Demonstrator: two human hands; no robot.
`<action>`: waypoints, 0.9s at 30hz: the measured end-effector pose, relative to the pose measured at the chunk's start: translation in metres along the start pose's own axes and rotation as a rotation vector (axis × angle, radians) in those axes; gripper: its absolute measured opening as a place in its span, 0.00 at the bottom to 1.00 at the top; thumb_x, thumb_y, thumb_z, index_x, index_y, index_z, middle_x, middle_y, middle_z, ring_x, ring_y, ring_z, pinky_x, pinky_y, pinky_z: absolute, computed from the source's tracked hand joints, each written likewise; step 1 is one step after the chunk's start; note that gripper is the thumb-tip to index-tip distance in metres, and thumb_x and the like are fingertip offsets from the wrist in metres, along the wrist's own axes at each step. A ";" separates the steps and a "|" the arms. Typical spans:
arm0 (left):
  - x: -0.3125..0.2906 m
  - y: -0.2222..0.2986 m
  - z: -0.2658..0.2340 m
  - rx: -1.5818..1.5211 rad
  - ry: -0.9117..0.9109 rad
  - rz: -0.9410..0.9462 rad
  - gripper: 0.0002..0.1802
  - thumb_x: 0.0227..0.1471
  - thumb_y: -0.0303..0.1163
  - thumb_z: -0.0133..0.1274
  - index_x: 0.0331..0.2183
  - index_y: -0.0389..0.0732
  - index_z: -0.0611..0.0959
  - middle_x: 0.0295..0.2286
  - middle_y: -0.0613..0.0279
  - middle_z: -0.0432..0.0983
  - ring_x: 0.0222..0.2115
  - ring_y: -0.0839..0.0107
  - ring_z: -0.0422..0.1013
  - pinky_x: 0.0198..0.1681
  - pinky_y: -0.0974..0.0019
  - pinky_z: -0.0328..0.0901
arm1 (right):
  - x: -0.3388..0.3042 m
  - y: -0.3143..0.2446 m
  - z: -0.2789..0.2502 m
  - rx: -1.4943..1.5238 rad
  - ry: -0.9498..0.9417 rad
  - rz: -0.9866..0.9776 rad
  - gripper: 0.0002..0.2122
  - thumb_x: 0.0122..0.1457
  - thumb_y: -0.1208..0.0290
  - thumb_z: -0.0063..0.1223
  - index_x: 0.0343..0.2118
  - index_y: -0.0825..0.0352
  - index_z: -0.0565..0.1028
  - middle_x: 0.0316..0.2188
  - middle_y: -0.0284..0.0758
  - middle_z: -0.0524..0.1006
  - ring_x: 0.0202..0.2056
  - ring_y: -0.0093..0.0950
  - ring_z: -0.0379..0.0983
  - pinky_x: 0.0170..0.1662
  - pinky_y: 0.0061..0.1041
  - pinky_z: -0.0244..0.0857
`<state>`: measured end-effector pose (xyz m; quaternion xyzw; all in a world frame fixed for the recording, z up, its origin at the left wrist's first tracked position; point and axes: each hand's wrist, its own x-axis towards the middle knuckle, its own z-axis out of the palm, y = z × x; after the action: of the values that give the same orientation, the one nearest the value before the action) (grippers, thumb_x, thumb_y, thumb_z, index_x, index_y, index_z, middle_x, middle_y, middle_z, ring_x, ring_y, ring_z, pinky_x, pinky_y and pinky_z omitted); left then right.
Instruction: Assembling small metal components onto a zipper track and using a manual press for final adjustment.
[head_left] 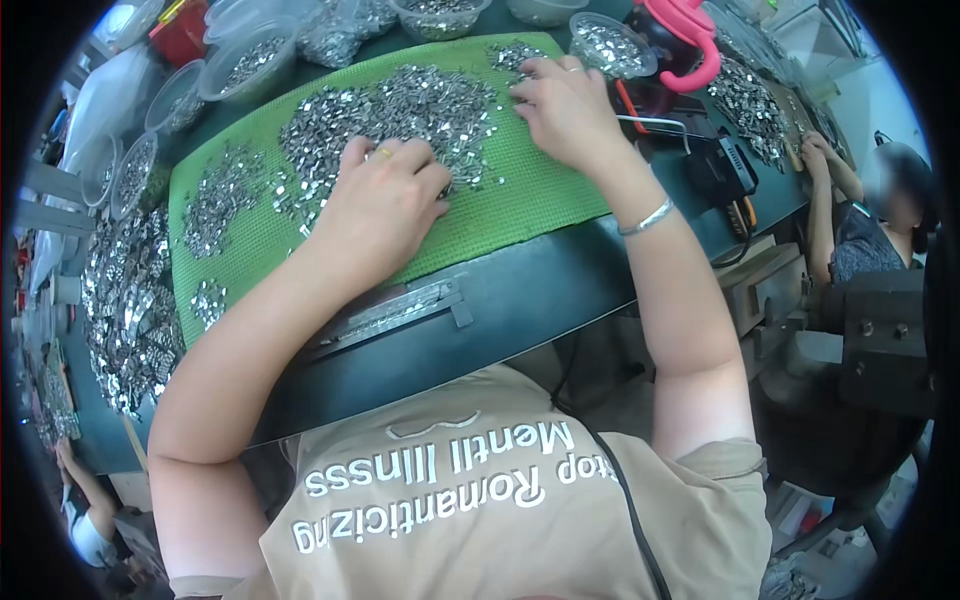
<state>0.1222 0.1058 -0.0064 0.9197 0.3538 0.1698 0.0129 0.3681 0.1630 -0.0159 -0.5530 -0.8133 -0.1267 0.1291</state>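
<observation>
On a green textured mat [530, 210] lies a broad heap of small shiny metal pieces [390, 105]. My left hand [385, 205] rests at the heap's near edge, a ring on one finger. Its fingers curl down and their tips are hidden, so what they hold, if anything, I cannot make out. Farther right, my right hand [570, 110] reaches over the mat with its fingers apart, beside a small pile of metal pieces [513, 55] at the far edge. A bracelet circles that wrist. Smaller scattered metal pieces [220, 200] lie on the mat's left side.
Clear plastic tubs [245, 65] of metal parts line the back. A large metal pile [130, 300] stands at left. A steel ruler-like strip [390, 312] lies by the near edge. At right are a pink-handled cup [690, 45], a black device [720, 168] and another person's hands [815, 150].
</observation>
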 end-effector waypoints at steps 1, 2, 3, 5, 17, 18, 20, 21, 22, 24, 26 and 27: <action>-0.001 -0.003 0.003 0.037 0.037 0.020 0.11 0.48 0.31 0.60 0.37 0.43 0.82 0.34 0.63 0.74 0.39 0.64 0.71 0.48 0.54 0.59 | 0.004 -0.002 -0.001 -0.032 -0.022 -0.016 0.07 0.54 0.69 0.57 0.35 0.60 0.84 0.46 0.30 0.77 0.50 0.34 0.69 0.50 0.41 0.61; 0.001 -0.005 0.003 0.061 0.023 0.037 0.10 0.48 0.31 0.60 0.36 0.43 0.82 0.34 0.64 0.74 0.39 0.65 0.71 0.48 0.55 0.59 | 0.007 -0.002 -0.001 -0.063 -0.045 -0.032 0.07 0.54 0.69 0.58 0.33 0.59 0.84 0.45 0.29 0.78 0.50 0.33 0.69 0.50 0.41 0.61; 0.003 -0.005 0.003 0.079 0.006 0.055 0.10 0.48 0.31 0.60 0.36 0.43 0.82 0.34 0.64 0.74 0.39 0.65 0.70 0.48 0.55 0.59 | 0.008 -0.002 0.001 -0.076 -0.002 -0.056 0.04 0.52 0.72 0.57 0.28 0.59 0.83 0.36 0.30 0.78 0.48 0.33 0.69 0.49 0.40 0.59; -0.003 -0.004 0.001 0.081 -0.009 0.073 0.08 0.48 0.30 0.59 0.34 0.43 0.83 0.33 0.64 0.74 0.38 0.64 0.70 0.48 0.55 0.59 | 0.005 -0.008 0.003 -0.106 0.005 -0.083 0.04 0.51 0.73 0.57 0.27 0.59 0.83 0.35 0.30 0.78 0.48 0.33 0.69 0.49 0.39 0.59; -0.006 -0.009 0.000 -0.049 0.065 0.118 0.07 0.44 0.23 0.59 0.30 0.43 0.83 0.28 0.65 0.77 0.36 0.64 0.73 0.48 0.54 0.59 | -0.007 0.010 0.001 0.464 0.199 -0.011 0.03 0.52 0.75 0.58 0.29 0.68 0.79 0.29 0.36 0.77 0.30 0.35 0.74 0.33 0.29 0.66; -0.009 -0.012 -0.001 -0.063 0.090 0.120 0.08 0.44 0.23 0.59 0.31 0.43 0.83 0.28 0.65 0.78 0.36 0.64 0.74 0.47 0.54 0.59 | -0.012 -0.001 -0.007 0.487 0.290 -0.087 0.04 0.54 0.76 0.58 0.30 0.70 0.79 0.25 0.34 0.77 0.24 0.26 0.72 0.29 0.23 0.64; -0.018 -0.020 -0.001 -0.075 0.146 0.122 0.10 0.43 0.23 0.60 0.32 0.44 0.84 0.28 0.66 0.79 0.34 0.65 0.74 0.46 0.55 0.61 | -0.031 -0.039 -0.031 0.872 0.115 0.141 0.04 0.52 0.76 0.57 0.28 0.71 0.79 0.21 0.38 0.77 0.25 0.29 0.75 0.31 0.27 0.67; -0.021 -0.019 -0.002 -0.082 0.169 0.119 0.10 0.43 0.23 0.60 0.32 0.44 0.83 0.28 0.66 0.79 0.34 0.65 0.74 0.46 0.56 0.61 | -0.045 -0.052 -0.034 0.951 0.106 0.082 0.05 0.52 0.76 0.57 0.29 0.72 0.79 0.21 0.38 0.77 0.24 0.25 0.73 0.31 0.24 0.66; -0.027 -0.019 -0.003 -0.086 0.191 0.106 0.10 0.43 0.24 0.61 0.32 0.44 0.83 0.28 0.66 0.78 0.33 0.65 0.74 0.46 0.57 0.62 | -0.059 -0.071 -0.035 1.035 0.091 0.115 0.04 0.52 0.77 0.57 0.28 0.72 0.78 0.21 0.39 0.76 0.25 0.27 0.73 0.30 0.25 0.65; -0.034 -0.020 -0.003 -0.070 0.171 0.171 0.08 0.40 0.25 0.58 0.30 0.43 0.82 0.25 0.63 0.76 0.31 0.63 0.74 0.43 0.59 0.62 | -0.082 -0.101 -0.043 1.100 0.079 0.051 0.01 0.52 0.81 0.56 0.27 0.72 0.76 0.24 0.39 0.75 0.26 0.31 0.73 0.30 0.26 0.65; -0.039 -0.018 -0.003 -0.083 0.148 0.235 0.07 0.38 0.28 0.57 0.26 0.41 0.79 0.22 0.61 0.73 0.31 0.61 0.73 0.40 0.58 0.62 | -0.096 -0.112 -0.039 1.101 0.057 -0.031 0.02 0.54 0.83 0.55 0.31 0.73 0.77 0.32 0.37 0.77 0.29 0.24 0.72 0.31 0.19 0.64; -0.039 -0.019 -0.004 -0.083 0.142 0.225 0.07 0.38 0.28 0.57 0.26 0.41 0.79 0.22 0.61 0.73 0.31 0.61 0.73 0.40 0.58 0.62 | -0.098 -0.117 -0.038 1.110 0.049 -0.034 0.02 0.54 0.83 0.55 0.31 0.73 0.77 0.32 0.37 0.77 0.29 0.24 0.72 0.31 0.19 0.64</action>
<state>0.0817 0.0941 -0.0172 0.9378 0.2414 0.2495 0.0068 0.2963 0.0231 -0.0217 -0.3858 -0.7635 0.3061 0.4178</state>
